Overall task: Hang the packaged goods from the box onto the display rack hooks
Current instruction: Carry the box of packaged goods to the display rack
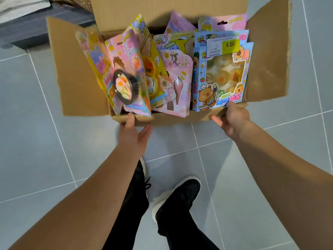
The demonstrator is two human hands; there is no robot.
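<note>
Even, soft indoor light falls from above, bright without harshness. The floor tiles (54, 141) carry a faint sheen (no hard glare). Grout lines bow toward the frame edges from the wide lens. Slight softness blurs the package print throughout.

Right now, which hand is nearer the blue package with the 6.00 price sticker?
Right. The right hand grips the box edge just below the blue package; the left hand is at the opposite corner.
</note>
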